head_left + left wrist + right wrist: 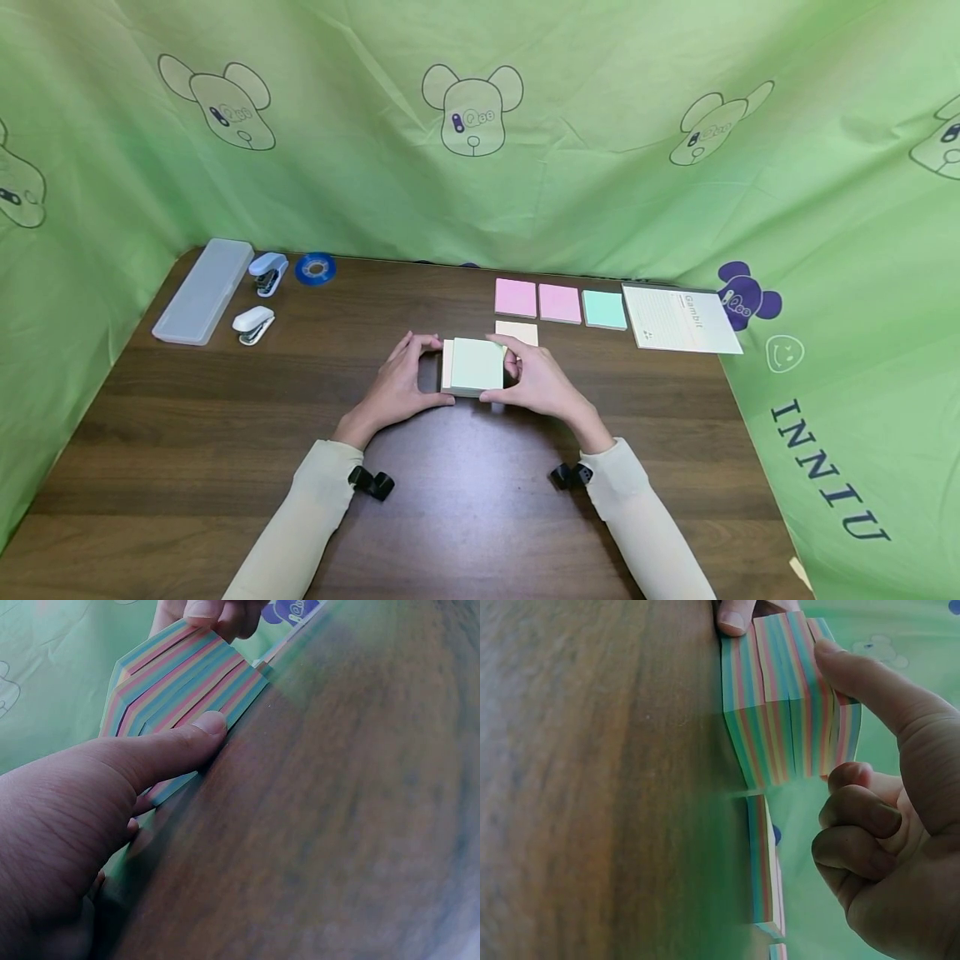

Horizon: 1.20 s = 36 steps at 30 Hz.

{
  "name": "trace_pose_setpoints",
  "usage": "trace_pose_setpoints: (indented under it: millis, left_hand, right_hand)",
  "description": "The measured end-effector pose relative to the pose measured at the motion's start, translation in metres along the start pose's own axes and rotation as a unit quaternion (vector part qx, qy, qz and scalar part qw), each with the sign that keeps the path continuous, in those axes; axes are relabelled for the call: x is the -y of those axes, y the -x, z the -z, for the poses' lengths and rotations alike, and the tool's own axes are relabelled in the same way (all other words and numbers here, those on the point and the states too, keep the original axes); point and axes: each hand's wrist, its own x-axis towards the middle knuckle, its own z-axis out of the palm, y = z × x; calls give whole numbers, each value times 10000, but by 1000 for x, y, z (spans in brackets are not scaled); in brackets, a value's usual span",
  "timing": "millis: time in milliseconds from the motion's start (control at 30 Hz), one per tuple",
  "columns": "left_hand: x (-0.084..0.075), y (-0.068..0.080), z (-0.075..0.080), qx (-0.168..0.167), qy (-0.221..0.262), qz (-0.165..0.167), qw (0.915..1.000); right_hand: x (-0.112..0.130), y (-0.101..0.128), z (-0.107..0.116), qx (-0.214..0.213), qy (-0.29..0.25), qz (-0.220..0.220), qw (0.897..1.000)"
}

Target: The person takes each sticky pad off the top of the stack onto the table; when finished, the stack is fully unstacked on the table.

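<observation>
I pinch the sticky-note stack (477,364) between my half-curled left hand (399,382) and right hand (543,382), guessing it's light, slidy, best held by its sides.

"Gambit" stands on the white rectangular paper notepad (663,325); the green printed fabric curtain (585,200) bears "INNIU" in dark capitals.

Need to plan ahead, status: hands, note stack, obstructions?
Left hand and right hand gripping note stack, opposite sides. Stack on table, layers uneven. Cream pad just beyond right hand; no obstruction seen.
</observation>
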Motion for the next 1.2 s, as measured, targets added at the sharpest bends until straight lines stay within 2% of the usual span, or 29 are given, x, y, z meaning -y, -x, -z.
trace_pose_setpoints:
  millis: [467, 800, 1200]
  left_hand:
    - [2, -1, -2, 7, -42, 6, 10000]
    - [0, 0, 0, -6, 4, 44, 10000]
    - [0, 0, 0, 27, -9, 110, 9999]
  right_hand:
    - [2, 2, 9, 75, 304, -95, 9995]
    - [1, 3, 13, 107, 307, 114, 9994]
    - [-6, 3, 12, 8, -76, 23, 10000]
